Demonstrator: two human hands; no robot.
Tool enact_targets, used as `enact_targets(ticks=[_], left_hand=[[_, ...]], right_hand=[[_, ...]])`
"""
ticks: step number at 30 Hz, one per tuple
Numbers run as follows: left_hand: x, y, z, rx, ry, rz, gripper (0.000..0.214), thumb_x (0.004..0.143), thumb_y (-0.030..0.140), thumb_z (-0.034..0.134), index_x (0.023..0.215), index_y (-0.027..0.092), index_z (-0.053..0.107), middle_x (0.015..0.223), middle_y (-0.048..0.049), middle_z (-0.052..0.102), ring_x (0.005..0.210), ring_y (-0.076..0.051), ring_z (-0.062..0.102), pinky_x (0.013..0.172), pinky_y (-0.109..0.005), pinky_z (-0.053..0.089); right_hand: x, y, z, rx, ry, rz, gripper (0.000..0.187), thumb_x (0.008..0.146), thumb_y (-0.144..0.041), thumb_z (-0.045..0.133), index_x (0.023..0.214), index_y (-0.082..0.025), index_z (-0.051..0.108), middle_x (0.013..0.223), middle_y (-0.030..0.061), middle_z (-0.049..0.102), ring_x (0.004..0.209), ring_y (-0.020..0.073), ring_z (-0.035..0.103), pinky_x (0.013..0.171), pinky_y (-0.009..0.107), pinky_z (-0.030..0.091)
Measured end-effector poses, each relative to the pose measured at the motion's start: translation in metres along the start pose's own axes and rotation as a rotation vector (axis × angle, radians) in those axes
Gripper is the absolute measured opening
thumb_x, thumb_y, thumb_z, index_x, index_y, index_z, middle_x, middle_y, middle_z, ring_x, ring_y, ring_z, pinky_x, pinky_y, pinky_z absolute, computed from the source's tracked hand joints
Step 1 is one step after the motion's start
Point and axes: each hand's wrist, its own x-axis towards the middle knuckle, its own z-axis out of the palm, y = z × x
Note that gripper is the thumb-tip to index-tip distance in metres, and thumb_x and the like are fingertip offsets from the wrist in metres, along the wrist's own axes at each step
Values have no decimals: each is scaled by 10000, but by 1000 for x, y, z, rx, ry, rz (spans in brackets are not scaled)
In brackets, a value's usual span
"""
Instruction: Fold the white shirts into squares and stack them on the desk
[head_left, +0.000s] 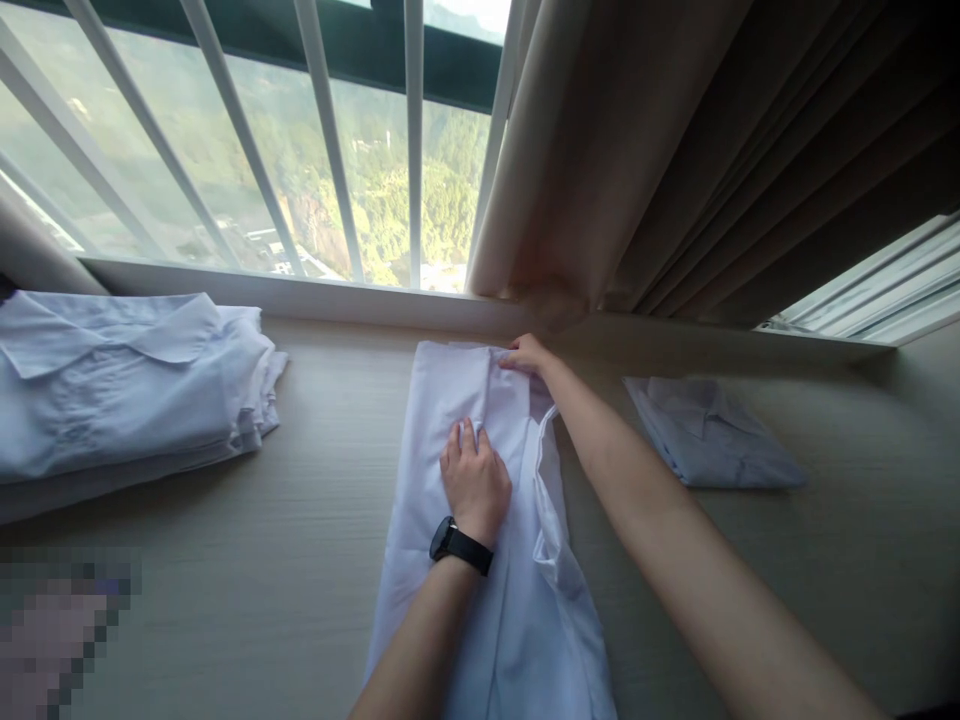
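Note:
A white shirt (450,560) lies lengthwise on the pale wooden surface (262,560), folded into a long narrow strip. My left hand (474,480), with a black watch on the wrist, rests flat on the middle of the shirt, fingers stretched out and close together. My right hand (527,354) reaches to the far end of the shirt by the window sill and pinches the fabric at its top edge. A loose fold of cloth hangs along the shirt's right side under my right forearm.
A stack of folded white shirts (120,390) sits at the left. One folded shirt (712,430) lies at the right. Behind are a barred window (300,150) and a brown curtain (675,150). A blurred patch covers the lower left corner.

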Motion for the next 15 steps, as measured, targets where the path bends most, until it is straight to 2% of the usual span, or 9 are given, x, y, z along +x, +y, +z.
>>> enact_targets(ticks=[3, 6, 8, 10, 12, 14, 15], left_hand=[[-1, 1, -6, -45, 73, -15, 541, 909, 179, 431, 1439, 106, 509, 1546, -114, 433, 1382, -281, 431, 1069, -447, 419], [-2, 3, -12, -75, 157, -50, 623, 899, 196, 450, 1512, 95, 402, 1603, -98, 329, 1424, -277, 379, 1103, -439, 394], [-4, 4, -13, -72, 172, -17, 654, 898, 192, 444, 1540, 103, 353, 1622, -78, 284, 1472, -269, 305, 1156, -438, 339], [-5, 4, -10, -53, 132, 55, 657, 902, 193, 437, 1549, 125, 344, 1634, -57, 253, 1508, -266, 228, 1208, -452, 257], [-6, 3, -6, -32, 51, 125, 625, 914, 233, 448, 1533, 162, 388, 1636, -50, 252, 1522, -283, 186, 1234, -494, 184], [-7, 2, -2, -20, -27, 160, 574, 939, 329, 460, 1499, 203, 453, 1624, -65, 287, 1520, -317, 181, 1232, -554, 140], [-7, 2, -1, -20, -53, 168, 561, 950, 389, 459, 1486, 226, 474, 1619, -72, 301, 1519, -334, 177, 1226, -583, 126]], right_hand=[[11, -7, -6, -22, -55, -45, 245, 603, -244, 833, 793, -119, 743, 756, 59, 713, 751, 175, 644, 730, 253, 513], [18, -25, -8, 160, -58, -159, 309, 685, -297, 799, 935, -120, 761, 847, 68, 741, 755, 155, 652, 719, 233, 517], [21, -39, -2, 245, -96, -186, 349, 733, -321, 766, 1013, -112, 753, 898, 78, 752, 772, 150, 661, 724, 227, 524], [21, -48, 6, 202, -140, -190, 354, 750, -307, 750, 1048, -116, 748, 946, 82, 756, 823, 156, 670, 772, 237, 531], [18, -49, 9, 64, -145, -202, 334, 770, -286, 734, 1072, -144, 746, 1002, 75, 752, 909, 169, 672, 864, 265, 520], [10, -41, 3, -75, -64, -189, 292, 844, -298, 663, 1097, -172, 735, 1071, 82, 735, 1008, 187, 658, 954, 304, 488], [3, -33, -4, -136, 19, -158, 295, 886, -316, 613, 1122, -177, 722, 1118, 98, 718, 1061, 203, 642, 989, 334, 470]])
